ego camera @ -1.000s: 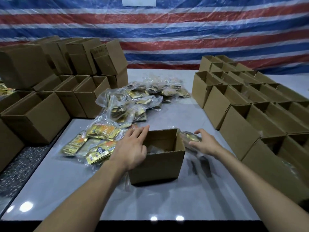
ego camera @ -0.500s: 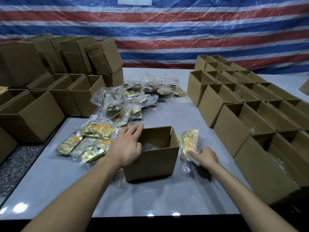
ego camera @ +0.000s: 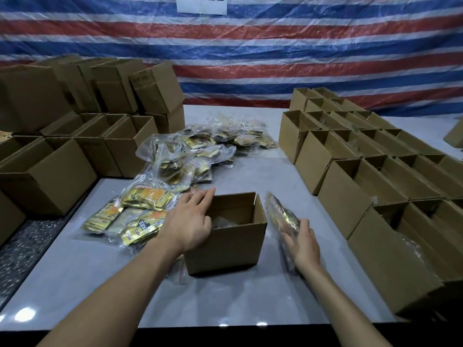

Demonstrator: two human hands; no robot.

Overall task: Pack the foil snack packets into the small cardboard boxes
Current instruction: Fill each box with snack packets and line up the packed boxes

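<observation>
Small open brown cardboard box (ego camera: 225, 249) sits near the front middle of the pale grey bench (ego camera: 225, 299), top open. Left hand (ego camera: 189, 222) rests on the box's left rim, fingers (ego camera: 200, 200) fairly straight and loosely spread, holding nothing, tips reaching toward the far-left corner. Right hand (ego camera: 305, 242) is just right of the box, fingers curled round the lower end of a gold foil snack packet in clear plastic wrap (ego camera: 281, 214). That packet stands tilted, top end leaning toward the box's right wall, outside the box and close beside it; touching or not, can't tell. Something pale lies at the bottom of the box, too dim to make out. Left of the box, just beside the left hand: heap of yellow-gold foil snack packets in clear bags (ego camera: 135, 214), lying flat on the bench. Behind that, a bigger pile of bagged gold packets (ego camera: 198, 151) runs toward the far middle of the bench. Right side: rows of open brown cardboard boxes (ego camera: 350, 194), packed side by side, several deep. Left side: more brown cardboard boxes (ego camera: 50, 176), some open, some stacked and tipped at the back. Red, white and blue striped tarpaulin (ego camera: 275, 58) covers the wall behind, white paper sign (ego camera: 201, 3) at its top edge
</observation>
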